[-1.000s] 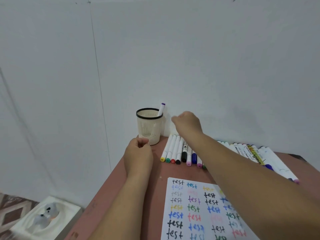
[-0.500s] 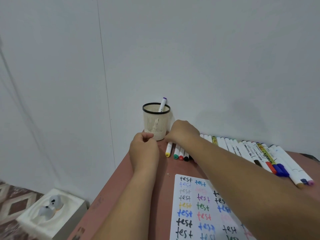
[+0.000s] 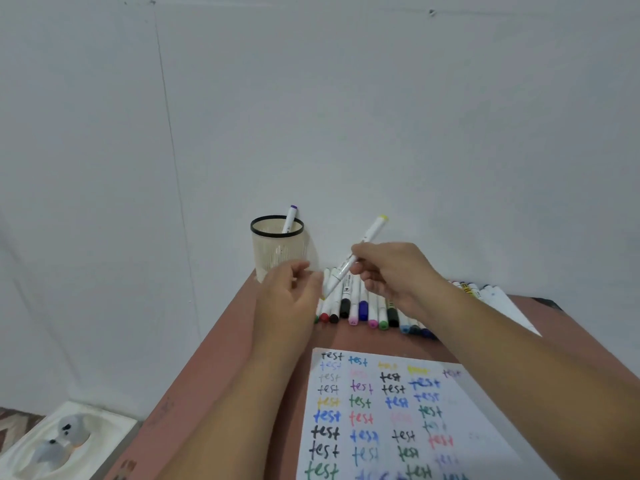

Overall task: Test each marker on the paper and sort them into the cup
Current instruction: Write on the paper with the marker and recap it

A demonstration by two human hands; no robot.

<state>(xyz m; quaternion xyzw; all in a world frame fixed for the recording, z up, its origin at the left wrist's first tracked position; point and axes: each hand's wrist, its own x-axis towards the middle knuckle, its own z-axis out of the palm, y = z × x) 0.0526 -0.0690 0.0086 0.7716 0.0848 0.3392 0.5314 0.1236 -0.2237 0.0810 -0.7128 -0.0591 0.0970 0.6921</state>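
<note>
My right hand (image 3: pixel 391 271) holds a white marker with a yellow cap (image 3: pixel 367 237), tilted up to the right above the table. My left hand (image 3: pixel 289 299) is just left of the marker's lower end, fingers apart, close to it; whether it touches is unclear. A beige mesh cup with a black rim (image 3: pixel 277 249) stands at the table's far left corner with a purple-capped marker (image 3: pixel 290 218) in it. A row of markers (image 3: pixel 360 310) lies along the wall, partly hidden by my hands. The paper (image 3: pixel 391 420) covered with coloured "test" words lies near me.
The reddish-brown table (image 3: pixel 221 372) meets a white wall at the back; its left edge runs diagonally. More markers (image 3: pixel 485 292) lie at the right behind my forearm. A white object (image 3: pixel 62 441) sits on the floor at lower left.
My right hand has lifted a yellow-capped marker out of the row and raised it. My left hand has moved from beside the cup toward the marker's lower end.
</note>
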